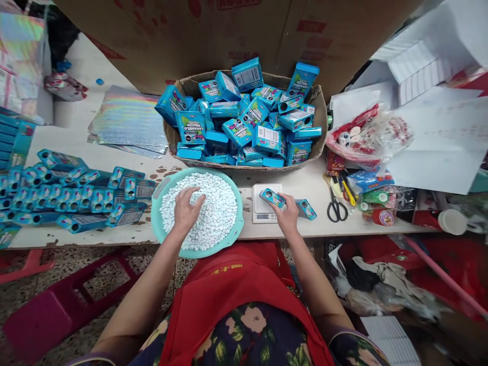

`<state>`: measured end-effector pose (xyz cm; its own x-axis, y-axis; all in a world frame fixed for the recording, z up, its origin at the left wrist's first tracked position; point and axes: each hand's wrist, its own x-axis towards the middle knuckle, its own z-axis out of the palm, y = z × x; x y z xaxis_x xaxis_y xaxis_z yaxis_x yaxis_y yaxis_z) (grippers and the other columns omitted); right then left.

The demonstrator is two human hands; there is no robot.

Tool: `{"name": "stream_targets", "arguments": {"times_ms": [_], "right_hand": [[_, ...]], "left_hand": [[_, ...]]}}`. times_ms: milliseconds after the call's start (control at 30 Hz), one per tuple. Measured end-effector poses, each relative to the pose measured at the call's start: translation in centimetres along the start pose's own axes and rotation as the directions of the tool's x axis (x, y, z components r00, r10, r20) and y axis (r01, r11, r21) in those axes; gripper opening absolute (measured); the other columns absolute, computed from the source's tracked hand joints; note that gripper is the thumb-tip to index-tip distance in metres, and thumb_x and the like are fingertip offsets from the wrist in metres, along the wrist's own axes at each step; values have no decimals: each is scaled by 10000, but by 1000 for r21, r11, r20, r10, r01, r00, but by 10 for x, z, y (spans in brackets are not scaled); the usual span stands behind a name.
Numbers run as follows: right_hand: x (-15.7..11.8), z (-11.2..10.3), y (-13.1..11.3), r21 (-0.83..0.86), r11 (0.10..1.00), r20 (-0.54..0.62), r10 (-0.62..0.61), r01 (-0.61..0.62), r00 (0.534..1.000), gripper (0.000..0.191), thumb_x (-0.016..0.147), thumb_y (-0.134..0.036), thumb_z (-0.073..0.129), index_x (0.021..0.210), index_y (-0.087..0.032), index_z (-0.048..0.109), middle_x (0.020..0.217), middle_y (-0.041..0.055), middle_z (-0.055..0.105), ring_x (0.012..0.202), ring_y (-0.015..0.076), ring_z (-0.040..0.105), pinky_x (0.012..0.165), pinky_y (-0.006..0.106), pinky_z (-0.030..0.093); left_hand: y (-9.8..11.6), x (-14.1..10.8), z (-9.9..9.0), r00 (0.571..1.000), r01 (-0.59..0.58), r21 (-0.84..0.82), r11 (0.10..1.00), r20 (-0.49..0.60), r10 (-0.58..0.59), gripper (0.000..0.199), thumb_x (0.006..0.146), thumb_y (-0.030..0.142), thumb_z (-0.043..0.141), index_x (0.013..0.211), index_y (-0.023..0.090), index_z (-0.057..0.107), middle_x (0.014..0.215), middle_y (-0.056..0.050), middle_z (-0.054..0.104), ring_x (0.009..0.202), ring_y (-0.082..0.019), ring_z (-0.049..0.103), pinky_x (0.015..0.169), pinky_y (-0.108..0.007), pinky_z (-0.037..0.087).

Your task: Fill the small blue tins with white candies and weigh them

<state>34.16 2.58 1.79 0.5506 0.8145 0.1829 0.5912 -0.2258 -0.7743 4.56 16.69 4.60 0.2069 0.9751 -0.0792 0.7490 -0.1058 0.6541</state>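
A mint-green basin [155,223] full of small white candies [213,213] stands at the table's front edge. My left hand [186,211] is over the candies, its thumb and fingers curved and apart; whether the fingertips touch them I cannot tell. With my right hand [287,213] I grip a small blue candy box [272,197], its end with a round dark opening turned up. It is above a white digital scale [266,217]. Another blue box [307,209] is just right of that hand.
Behind the basin, a cut-down carton [324,114] holds many printed blue boxes. Rows of blue boxes [72,195] lie at left, openings facing me. Black scissors [337,209], a yellow cutter [348,191] and bagged items [369,134] lie at right. A magenta stool [49,315] stands below left.
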Motion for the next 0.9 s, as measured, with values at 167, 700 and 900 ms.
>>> {"name": "stream_targets", "arguments": {"times_ms": [167, 700, 900], "right_hand": [[-12, -36, 6, -57, 998, -110, 0, -6, 994, 585, 781, -447, 712, 1266, -175, 530, 1213, 137, 591, 1138, 240, 561, 972, 442, 487], [-66, -93, 56, -116, 920, -331, 319, -374, 888, 435, 837, -507, 598, 1100, -163, 635, 1181, 158, 606, 1151, 271, 560, 922, 469, 482], [-64, -92, 61, -115, 917, -331, 326, -381, 885, 465, 823, -526, 611, 1120, -169, 619, 1194, 156, 593, 1153, 271, 559, 912, 466, 489]], "left_hand": [[6, 3, 1, 998, -4, -37, 999, -55, 2, 282, 840, 405, 555, 1024, 206, 634, 1149, -88, 627, 1161, -279, 538, 1038, -412, 385], [93, 17, 44, 928, -368, -129, 921, 11, 372, 243, 879, 333, 550, 1076, 211, 621, 1189, -106, 614, 1153, -249, 544, 1021, -397, 393], [129, 19, 85, 805, -504, -252, 826, 208, 555, 258, 882, 315, 565, 1106, 207, 633, 1146, -115, 640, 1096, -255, 563, 972, -393, 396]]}}
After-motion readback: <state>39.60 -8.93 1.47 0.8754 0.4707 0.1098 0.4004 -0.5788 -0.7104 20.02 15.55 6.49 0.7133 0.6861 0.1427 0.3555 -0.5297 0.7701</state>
